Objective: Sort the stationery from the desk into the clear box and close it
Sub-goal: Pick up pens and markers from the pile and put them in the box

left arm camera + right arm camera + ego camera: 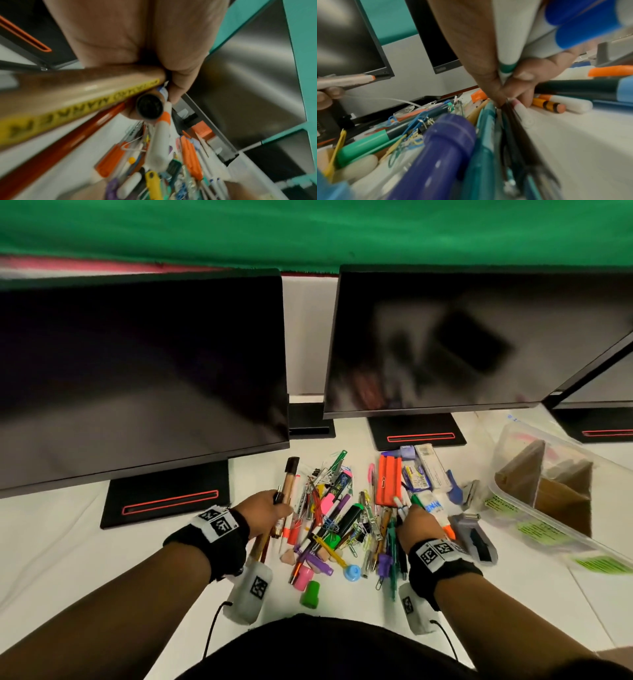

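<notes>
Gripping a bundle of long pens and markers [287, 495] in my left hand [265, 510], I have my fingers curled round a thick tan marker with a dark cap [72, 100], a red-brown stick [56, 150] and a white pen with an orange band [161, 136], their lower ends poking out below my wrist. Just right of that hand, the loose heap of mixed stationery [337, 518] lies on the white tabletop [68, 549]: highlighters, paper clips, a flat orange case [387, 481], erasers. My right hand [418, 527] sits at the heap's right edge, closed round a white pen with green bands [506, 59], fingertips [524, 97] down among the pens. Beside it lies a grey stapler [474, 534]. Farthest right, the clear plastic box with brown cardboard dividers [561, 487] stands tilted and open, apart from both hands
</notes>
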